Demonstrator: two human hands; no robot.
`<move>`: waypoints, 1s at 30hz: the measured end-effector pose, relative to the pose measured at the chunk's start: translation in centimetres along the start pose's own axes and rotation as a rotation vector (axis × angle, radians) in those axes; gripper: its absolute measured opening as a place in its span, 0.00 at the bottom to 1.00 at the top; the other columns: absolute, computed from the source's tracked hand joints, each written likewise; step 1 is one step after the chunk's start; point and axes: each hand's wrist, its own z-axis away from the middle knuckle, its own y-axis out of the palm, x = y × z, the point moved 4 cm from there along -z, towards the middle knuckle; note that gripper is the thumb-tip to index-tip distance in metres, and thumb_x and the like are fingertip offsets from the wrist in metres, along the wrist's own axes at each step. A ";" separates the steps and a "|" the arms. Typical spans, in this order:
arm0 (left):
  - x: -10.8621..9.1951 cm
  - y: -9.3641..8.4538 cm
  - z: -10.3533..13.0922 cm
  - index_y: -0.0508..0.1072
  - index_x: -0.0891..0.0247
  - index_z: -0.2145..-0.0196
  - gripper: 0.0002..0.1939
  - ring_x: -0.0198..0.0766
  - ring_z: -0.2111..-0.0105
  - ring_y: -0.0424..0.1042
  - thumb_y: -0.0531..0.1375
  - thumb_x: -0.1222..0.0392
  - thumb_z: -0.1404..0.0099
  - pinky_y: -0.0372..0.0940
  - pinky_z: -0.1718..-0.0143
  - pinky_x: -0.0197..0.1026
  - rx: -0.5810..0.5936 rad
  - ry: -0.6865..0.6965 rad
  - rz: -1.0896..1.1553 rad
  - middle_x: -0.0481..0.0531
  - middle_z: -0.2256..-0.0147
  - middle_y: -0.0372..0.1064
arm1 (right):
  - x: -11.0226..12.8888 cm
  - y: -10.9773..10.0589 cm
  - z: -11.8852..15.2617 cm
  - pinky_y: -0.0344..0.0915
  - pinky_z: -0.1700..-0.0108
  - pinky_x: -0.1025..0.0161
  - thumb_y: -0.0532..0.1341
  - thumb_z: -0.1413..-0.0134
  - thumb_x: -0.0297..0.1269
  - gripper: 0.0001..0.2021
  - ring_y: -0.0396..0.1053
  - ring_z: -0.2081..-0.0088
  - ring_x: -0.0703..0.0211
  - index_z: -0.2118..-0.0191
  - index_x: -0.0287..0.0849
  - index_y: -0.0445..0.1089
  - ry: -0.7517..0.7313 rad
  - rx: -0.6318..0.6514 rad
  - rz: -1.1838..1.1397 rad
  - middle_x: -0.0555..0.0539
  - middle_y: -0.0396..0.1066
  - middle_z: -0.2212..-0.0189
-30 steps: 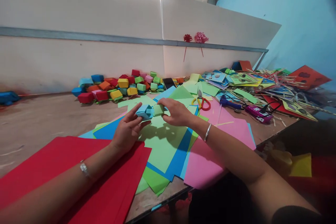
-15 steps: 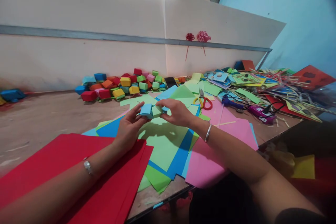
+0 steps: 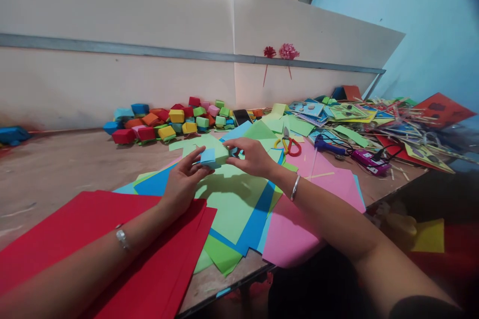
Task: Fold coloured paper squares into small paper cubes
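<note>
A small folded paper box, light blue on its left part (image 3: 208,158) and pale green on its right part (image 3: 221,153), is held above the green sheets (image 3: 235,199). My left hand (image 3: 184,177) grips the light blue end between thumb and fingers. At the other end, the fingertips of my right hand (image 3: 250,157) pinch the green side. Parts of the box behind the fingers are hidden. Blue sheets (image 3: 151,183) lie beneath the green ones, and red sheets (image 3: 112,239) lie under my left forearm.
Many coloured paper boxes (image 3: 175,115) are heaped along the wall. Red-and-yellow-handled scissors (image 3: 288,145), pink paper (image 3: 299,229), a blue glue gun (image 3: 329,145) and a purple power strip (image 3: 371,161) lie right. Cards and sticks (image 3: 389,119) are piled behind.
The blue and green parts of the box now sit closer together, with less of a gap between them. My right fingers have shifted slightly on its end.
</note>
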 end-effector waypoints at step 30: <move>-0.6 0.3 0.3 0.75 0.58 0.48 0.33 0.47 0.55 0.74 0.71 0.50 0.52 0.71 0.61 0.41 0.055 0.070 -0.176 0.55 0.51 0.72 | -0.3 1.0 0.4 0.64 0.61 0.66 0.66 0.50 0.29 0.08 0.69 0.67 0.64 0.64 0.41 0.68 0.129 0.042 -0.216 0.52 0.72 0.68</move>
